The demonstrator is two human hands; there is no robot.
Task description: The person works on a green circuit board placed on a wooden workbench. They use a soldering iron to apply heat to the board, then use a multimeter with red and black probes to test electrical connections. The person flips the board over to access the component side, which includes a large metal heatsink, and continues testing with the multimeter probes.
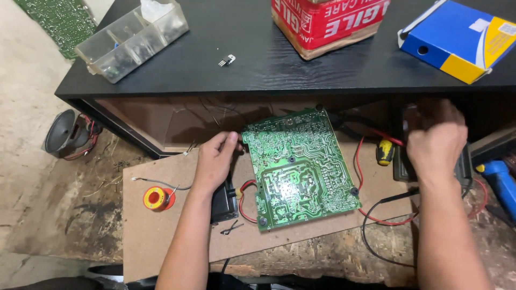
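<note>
A green circuit board [300,167] lies solder side up on a brown hardboard sheet [156,231]. My left hand [215,161] grips the board's left edge near its top corner, thumb on the board. My right hand [435,142] is off to the right, blurred, closed around a dark object I cannot identify, above a black meter-like box [463,166]. Red and black leads [376,217] curl from the board's right side toward that hand.
A black table [258,70] carries a clear compartment box [131,40], a small black component [227,60], a red carton [328,21] and a blue and yellow binder [459,37]. A solder spool [157,198], a yellow-handled screwdriver [385,152], a speaker [67,134] and a blue tool [500,182] lie around.
</note>
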